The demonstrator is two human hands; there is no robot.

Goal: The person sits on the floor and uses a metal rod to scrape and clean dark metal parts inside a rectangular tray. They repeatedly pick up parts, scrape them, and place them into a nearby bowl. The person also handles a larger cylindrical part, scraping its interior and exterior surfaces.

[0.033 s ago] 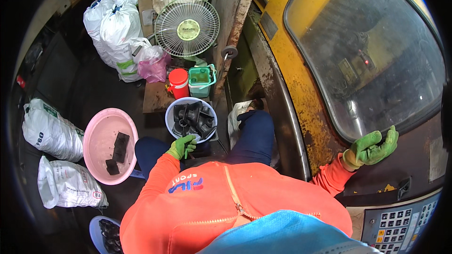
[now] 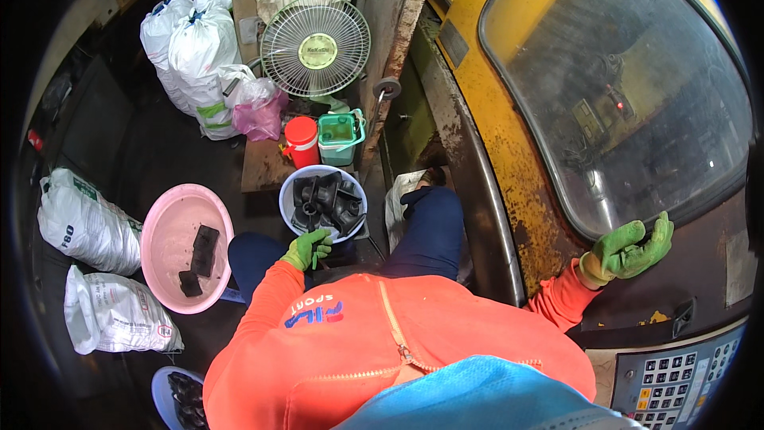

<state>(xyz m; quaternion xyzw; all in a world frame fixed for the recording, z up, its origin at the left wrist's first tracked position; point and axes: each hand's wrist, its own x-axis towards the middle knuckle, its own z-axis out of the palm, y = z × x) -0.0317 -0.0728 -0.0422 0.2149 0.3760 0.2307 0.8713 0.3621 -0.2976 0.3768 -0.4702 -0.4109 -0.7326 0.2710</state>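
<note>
My left hand (image 2: 309, 249), in a green work glove, is at the near rim of a pale blue-white basin (image 2: 284, 199). Its fingers are loosely bent and apart, and I see nothing held in them. Several black moulded parts (image 2: 326, 201) lie heaped in that basin, in front of my knees. On the right, my right hand (image 2: 629, 252), gloved in green too, is raised with the fingers spread and nothing in it. It is at the lower edge of the large window (image 2: 617, 103) of a worn yellow machine (image 2: 509, 159); whether it touches is hard to tell.
A pink basin (image 2: 159, 271) with black pieces stands left, beside white sacks (image 2: 87, 211). A fan (image 2: 317, 40), a red jug (image 2: 302, 139) and a green container (image 2: 338, 139) are ahead. A blue basin (image 2: 161, 398) sits lower left; a keypad panel (image 2: 672, 382) lower right.
</note>
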